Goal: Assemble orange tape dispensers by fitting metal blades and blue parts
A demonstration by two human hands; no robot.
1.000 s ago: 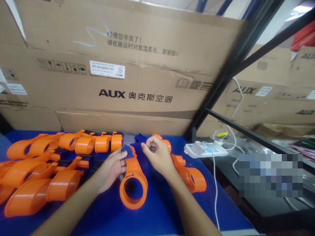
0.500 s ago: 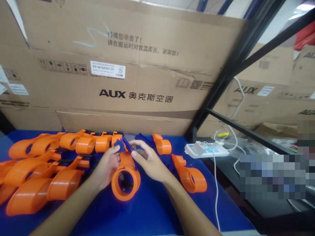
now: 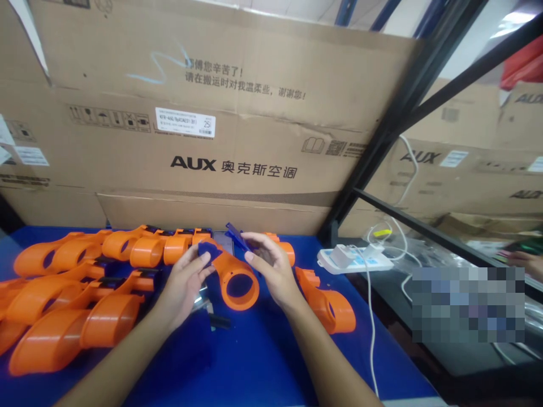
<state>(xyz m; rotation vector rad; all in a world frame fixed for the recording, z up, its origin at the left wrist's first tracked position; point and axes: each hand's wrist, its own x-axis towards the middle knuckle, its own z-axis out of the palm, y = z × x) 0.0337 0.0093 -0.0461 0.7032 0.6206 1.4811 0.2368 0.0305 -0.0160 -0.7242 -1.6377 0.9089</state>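
I am wearing the one camera on my head; it is looking forward and down, near my fingers (image 3: 263, 242) (my forearms (image 3: 127, 347) are crossing its lower edge), facing cardboard (image 3: 254, 124) beyond the table (image 3: 250, 367).

Illumination was moderate and fairly even, with a white glare patch (image 3: 520, 21) at upper right. Soft highlights showed on the orange plastic ring-ended piece (image 3: 226, 267), rendered slightly soft. The smooth blue desk (image 3: 267, 362) darkened at lower centre-left. Fine print on the white rectangular paper label (image 3: 185, 122) was illegible. Wide-angle stretching appeared towards the edges; a blocky grey-blue pixelated patch (image 3: 469, 305) obscured lower right.
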